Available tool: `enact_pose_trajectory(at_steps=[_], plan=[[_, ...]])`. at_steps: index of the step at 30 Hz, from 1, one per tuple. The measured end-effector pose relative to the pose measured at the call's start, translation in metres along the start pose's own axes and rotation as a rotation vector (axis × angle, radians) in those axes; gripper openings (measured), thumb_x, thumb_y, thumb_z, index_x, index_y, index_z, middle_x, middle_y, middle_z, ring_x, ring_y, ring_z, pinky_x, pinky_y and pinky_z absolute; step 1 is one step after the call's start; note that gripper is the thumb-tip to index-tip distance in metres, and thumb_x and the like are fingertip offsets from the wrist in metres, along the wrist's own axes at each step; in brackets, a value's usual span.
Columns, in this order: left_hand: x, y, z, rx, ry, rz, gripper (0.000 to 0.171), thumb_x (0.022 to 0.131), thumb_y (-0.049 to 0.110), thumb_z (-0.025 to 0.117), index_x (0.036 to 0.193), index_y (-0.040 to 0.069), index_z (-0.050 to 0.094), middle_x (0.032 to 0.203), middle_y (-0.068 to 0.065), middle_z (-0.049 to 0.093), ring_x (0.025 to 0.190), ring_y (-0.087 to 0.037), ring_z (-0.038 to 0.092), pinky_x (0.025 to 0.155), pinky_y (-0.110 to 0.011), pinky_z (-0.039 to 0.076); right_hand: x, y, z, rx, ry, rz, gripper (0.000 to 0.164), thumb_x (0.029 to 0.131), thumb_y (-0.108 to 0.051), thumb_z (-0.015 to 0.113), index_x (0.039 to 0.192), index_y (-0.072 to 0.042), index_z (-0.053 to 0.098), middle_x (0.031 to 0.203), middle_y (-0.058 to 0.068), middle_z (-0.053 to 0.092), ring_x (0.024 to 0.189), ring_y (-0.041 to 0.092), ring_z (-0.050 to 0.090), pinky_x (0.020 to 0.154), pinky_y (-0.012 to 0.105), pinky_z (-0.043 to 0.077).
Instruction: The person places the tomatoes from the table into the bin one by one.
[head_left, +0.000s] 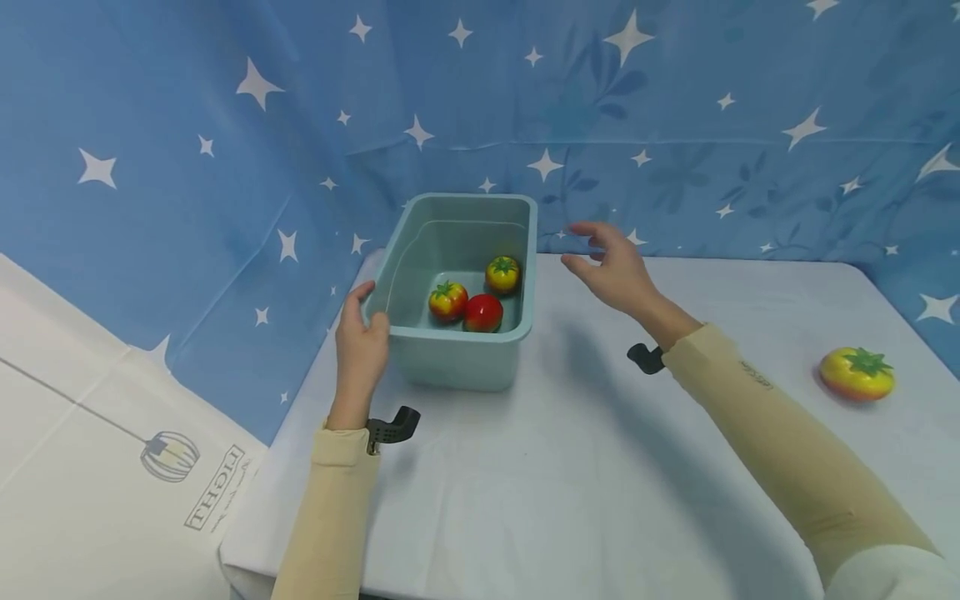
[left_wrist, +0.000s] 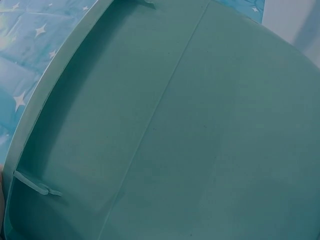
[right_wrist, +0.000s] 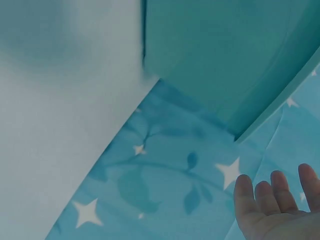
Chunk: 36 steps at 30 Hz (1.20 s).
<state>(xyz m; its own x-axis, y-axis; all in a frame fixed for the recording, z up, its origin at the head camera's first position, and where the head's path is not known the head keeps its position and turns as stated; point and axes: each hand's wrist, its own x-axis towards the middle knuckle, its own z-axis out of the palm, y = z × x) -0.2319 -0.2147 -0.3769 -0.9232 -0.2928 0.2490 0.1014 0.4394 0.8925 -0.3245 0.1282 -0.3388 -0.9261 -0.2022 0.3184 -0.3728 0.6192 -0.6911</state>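
Note:
A blue-green plastic bin [head_left: 457,362] stands at the back left of the white-covered table. My left hand [head_left: 362,346] holds its rim at the near left corner; in the left wrist view the bin's wall [left_wrist: 175,125] fills most of the picture. Inside lie a yellow-red toy tomato [head_left: 447,301] with a green top, a red round toy fruit [head_left: 483,313] and a yellow toy tomato [head_left: 502,274]. To the right of the bin, my right hand [head_left: 615,271] hovers with fingers spread and holding nothing. Its fingers [right_wrist: 282,197] also show in the right wrist view, apart from the bin.
Another yellow-orange toy tomato [head_left: 857,374] with a green top lies at the table's right side. A blue star-patterned curtain [head_left: 675,100] hangs behind the table [head_left: 540,500]. Light printed fabric [head_left: 97,467] is at the left.

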Motion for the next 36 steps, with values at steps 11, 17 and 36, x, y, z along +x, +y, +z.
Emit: enact_pose_trajectory(at_steps=[11,17,36], plan=[[0.000,0.000,-0.001,0.035,-0.005,-0.021,0.056,0.094,0.013,0.037,0.150,0.016,0.037,0.132,-0.014,0.051,0.048,-0.012,0.031,0.052,-0.034,0.036,-0.025,0.043,-0.040,-0.019,0.053,0.089,0.055,0.096,-0.033,0.058,0.143,-0.007,0.047,0.146,0.015,0.044,0.132,0.037,0.042,0.104,0.053,0.037],[-0.001,0.000,-0.001,0.028,0.005,-0.020,0.056,0.093,0.012,0.037,0.149,0.017,0.037,0.137,-0.012,0.050,0.050,-0.014,0.031,0.055,-0.035,0.036,-0.044,0.067,-0.062,-0.054,0.067,0.159,0.058,0.097,-0.039,0.055,0.145,-0.007,0.045,0.148,0.018,0.041,0.134,0.041,0.039,0.103,0.058,0.037],[0.000,-0.001,0.003,-0.004,0.034,-0.011,0.057,0.091,0.009,0.037,0.148,0.012,0.040,0.144,-0.013,0.046,0.091,-0.031,0.046,0.072,-0.039,0.035,-0.097,0.134,-0.122,-0.222,0.185,0.359,0.063,0.098,-0.040,0.047,0.147,-0.001,0.038,0.150,0.027,0.032,0.132,0.050,0.036,0.098,0.064,0.037]])
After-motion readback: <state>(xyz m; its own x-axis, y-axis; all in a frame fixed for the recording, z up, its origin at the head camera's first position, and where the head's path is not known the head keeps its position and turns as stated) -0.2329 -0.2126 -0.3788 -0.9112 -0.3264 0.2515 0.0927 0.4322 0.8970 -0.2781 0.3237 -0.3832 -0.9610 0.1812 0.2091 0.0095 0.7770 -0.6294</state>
